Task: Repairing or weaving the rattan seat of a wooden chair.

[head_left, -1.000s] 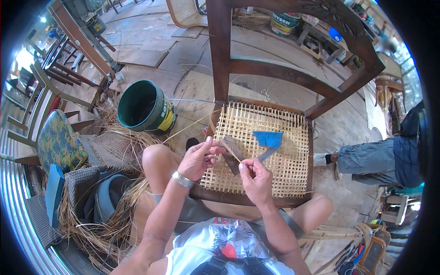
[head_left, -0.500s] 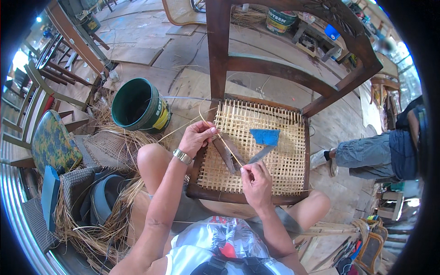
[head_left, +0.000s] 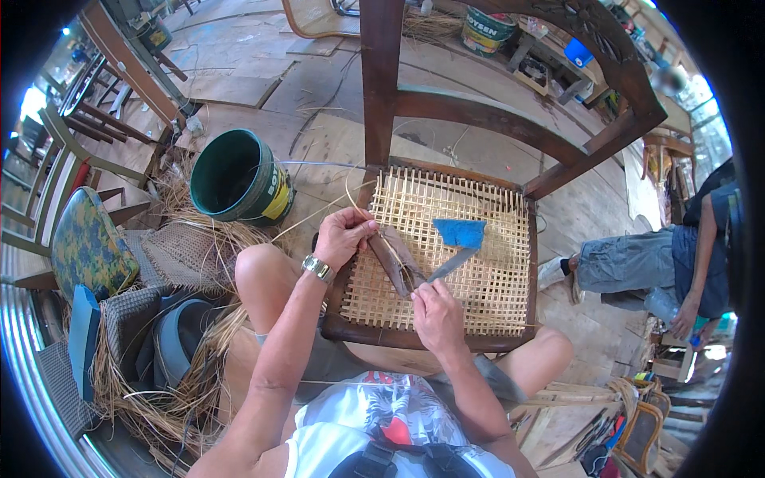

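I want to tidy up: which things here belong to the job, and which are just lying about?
Likely in the job:
cane strand, in the left hand
woven chair seat
brown piece
blue-handled blade

Apparently lying about:
nearest green bucket
camouflage cushion

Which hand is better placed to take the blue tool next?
The right hand, probably: the grey blade of the blue tool ends beside it; a brown piece lies between the tool and the left hand.

On my remote feed, the chair frame [head_left: 381, 92] looks like faintly glossy dark wood; the woven seat [head_left: 496, 279], matt cane; the bucket [head_left: 233, 179], smooth plastic; the wristwatch [head_left: 317, 268], shiny metal.
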`<state>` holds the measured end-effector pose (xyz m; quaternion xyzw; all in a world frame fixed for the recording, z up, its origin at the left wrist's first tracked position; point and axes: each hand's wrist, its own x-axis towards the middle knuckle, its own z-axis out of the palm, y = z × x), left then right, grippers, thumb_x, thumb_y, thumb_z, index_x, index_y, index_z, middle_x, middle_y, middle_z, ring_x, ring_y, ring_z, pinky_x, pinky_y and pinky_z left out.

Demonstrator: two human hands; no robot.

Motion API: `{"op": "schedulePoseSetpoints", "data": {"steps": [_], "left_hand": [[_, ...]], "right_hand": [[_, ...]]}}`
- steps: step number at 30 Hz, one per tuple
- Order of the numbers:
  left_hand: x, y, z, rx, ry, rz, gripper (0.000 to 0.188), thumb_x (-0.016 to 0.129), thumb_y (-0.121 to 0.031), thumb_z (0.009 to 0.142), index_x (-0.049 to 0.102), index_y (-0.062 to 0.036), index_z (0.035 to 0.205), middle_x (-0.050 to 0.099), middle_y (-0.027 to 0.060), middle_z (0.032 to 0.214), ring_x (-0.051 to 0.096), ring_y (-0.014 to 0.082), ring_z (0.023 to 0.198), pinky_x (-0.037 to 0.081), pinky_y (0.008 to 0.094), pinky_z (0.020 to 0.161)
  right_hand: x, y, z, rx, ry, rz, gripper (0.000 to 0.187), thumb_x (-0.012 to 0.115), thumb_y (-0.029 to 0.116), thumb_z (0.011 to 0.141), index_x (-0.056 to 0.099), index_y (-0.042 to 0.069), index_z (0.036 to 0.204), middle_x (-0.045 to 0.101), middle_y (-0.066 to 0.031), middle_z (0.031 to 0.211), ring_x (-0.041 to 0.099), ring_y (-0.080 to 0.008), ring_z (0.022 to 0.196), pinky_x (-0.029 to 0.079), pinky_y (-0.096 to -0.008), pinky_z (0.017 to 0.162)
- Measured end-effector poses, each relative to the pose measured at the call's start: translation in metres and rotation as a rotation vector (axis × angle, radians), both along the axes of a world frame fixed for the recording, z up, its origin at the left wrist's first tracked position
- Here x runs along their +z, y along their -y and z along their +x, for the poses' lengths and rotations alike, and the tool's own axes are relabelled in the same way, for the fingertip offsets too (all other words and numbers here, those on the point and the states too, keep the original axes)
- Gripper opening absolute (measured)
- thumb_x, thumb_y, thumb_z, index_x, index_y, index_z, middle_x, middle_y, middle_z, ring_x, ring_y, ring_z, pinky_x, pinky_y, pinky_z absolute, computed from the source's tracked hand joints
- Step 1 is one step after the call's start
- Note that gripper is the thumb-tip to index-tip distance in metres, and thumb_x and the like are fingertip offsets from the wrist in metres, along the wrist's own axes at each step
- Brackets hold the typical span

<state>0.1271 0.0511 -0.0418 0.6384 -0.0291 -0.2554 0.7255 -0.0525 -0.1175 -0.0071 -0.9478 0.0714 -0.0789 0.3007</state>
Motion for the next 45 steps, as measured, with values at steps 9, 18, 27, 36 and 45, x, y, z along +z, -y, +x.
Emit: {"op": "schedulePoseSetpoints", "data": {"steps": [9,18,27,36,45], "left_hand": [[-0.002,0.000,-0.008,0.149,0.032,0.161,0.022,0.074,-0.013,0.087,0.063,-0.0001,0.100,0.066,0.0020,0.079,0.057,0.0055,0.057,0.045,0.0201,0.050],[0.016,0.012,-0.061,0.199,0.273,0.663,0.074,0.080,-0.051,0.076,0.058,0.0062,0.117,0.063,0.0099,0.082,0.061,0.0203,0.074,0.052,0.0345,0.069],[0.022,0.043,-0.064,0.136,0.442,0.814,0.074,0.084,-0.048,0.071,0.054,-0.0083,0.126,0.063,0.0156,0.096,0.062,0.0276,0.086,0.052,0.0395,0.078],[0.027,0.044,-0.062,-0.083,-0.054,0.124,0.045,0.079,-0.023,0.085,0.058,0.0042,0.113,0.068,0.0066,0.101,0.065,0.0130,0.082,0.053,0.0287,0.077],[0.022,0.052,-0.047,0.139,-0.277,-0.215,0.021,0.070,-0.015,0.092,0.062,-0.0041,0.109,0.069,0.0057,0.098,0.066,0.0172,0.085,0.055,0.0336,0.073]], "right_hand": [[0.002,-0.012,0.015,-0.278,-0.172,0.508,0.015,0.063,0.011,0.087,0.059,0.002,0.075,0.060,-0.0098,0.058,0.062,-0.0226,0.052,0.046,-0.0361,0.051],[-0.010,-0.007,0.016,-0.263,-0.111,0.448,0.012,0.063,0.010,0.085,0.059,0.003,0.076,0.060,-0.0098,0.058,0.061,-0.0235,0.053,0.046,-0.0374,0.052],[-0.026,-0.011,-0.005,-0.203,0.100,0.401,0.010,0.065,0.010,0.084,0.060,0.002,0.086,0.059,-0.0177,0.086,0.062,-0.0367,0.079,0.048,-0.0460,0.069],[-0.035,0.003,-0.013,-0.305,0.117,0.452,0.010,0.060,0.011,0.084,0.062,0.003,0.089,0.060,-0.0191,0.090,0.061,-0.0390,0.083,0.050,-0.0471,0.073],[-0.017,0.027,-0.040,-0.224,0.152,0.545,0.013,0.059,0.016,0.096,0.063,0.004,0.096,0.065,-0.0138,0.085,0.064,-0.0351,0.075,0.052,-0.0414,0.069]]}}
